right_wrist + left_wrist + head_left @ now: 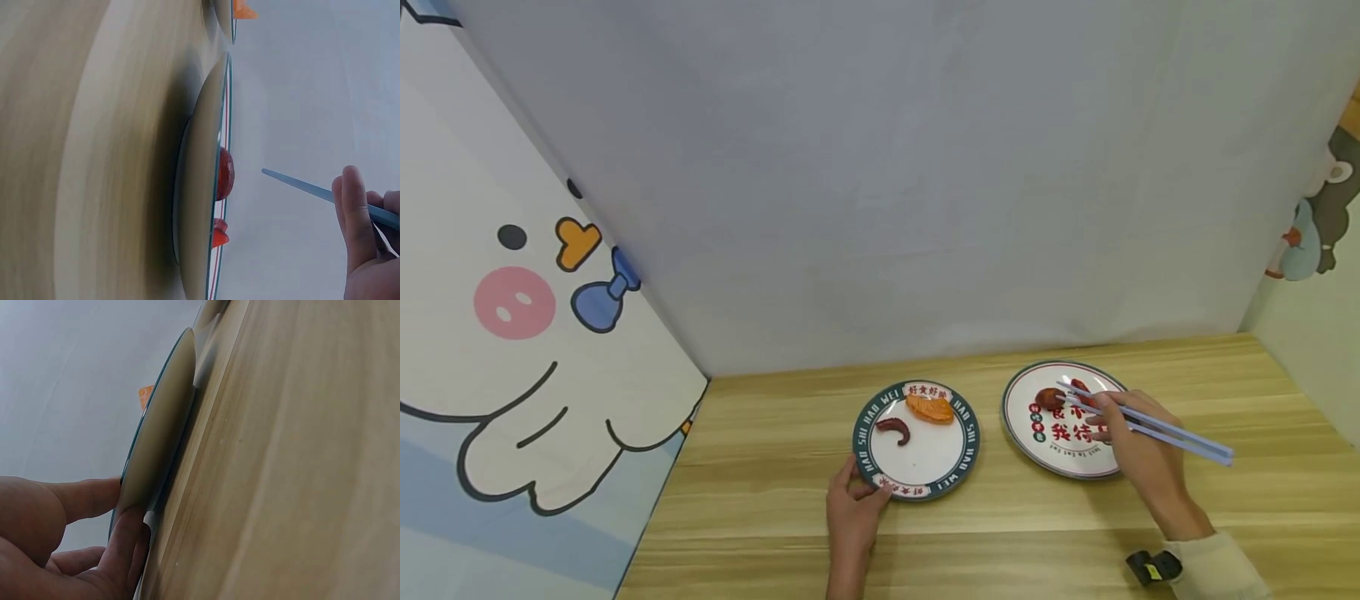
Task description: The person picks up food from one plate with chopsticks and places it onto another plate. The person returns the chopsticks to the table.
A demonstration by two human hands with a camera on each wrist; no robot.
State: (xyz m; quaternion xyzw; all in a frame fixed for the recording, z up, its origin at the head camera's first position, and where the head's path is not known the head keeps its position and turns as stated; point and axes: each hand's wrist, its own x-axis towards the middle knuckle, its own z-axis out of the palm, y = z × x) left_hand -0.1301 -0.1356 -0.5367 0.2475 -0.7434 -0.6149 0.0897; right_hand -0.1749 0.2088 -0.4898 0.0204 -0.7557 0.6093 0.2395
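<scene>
On the left stands a white plate with a green lettered rim [925,454]. An orange wedge-shaped piece [931,409] and a dark red curled piece [895,429] lie on it. My left hand [853,512] grips this plate's near-left rim, with fingers at its underside in the left wrist view. My right hand [1153,471] holds pale blue chopsticks [1213,452] over the second plate [1024,404], which has red lettering. Their tips are by a brownish-red round piece [1048,399] and a smaller red piece [1079,386]. In the right wrist view, a chopstick tip is clear of the round piece [225,175].
Both plates stand on a wood-grain table [760,467], a narrow gap between them. A pale grey wall sheet [925,208] rises behind the table's back edge. A cartoon-printed panel [550,375] borders the left side.
</scene>
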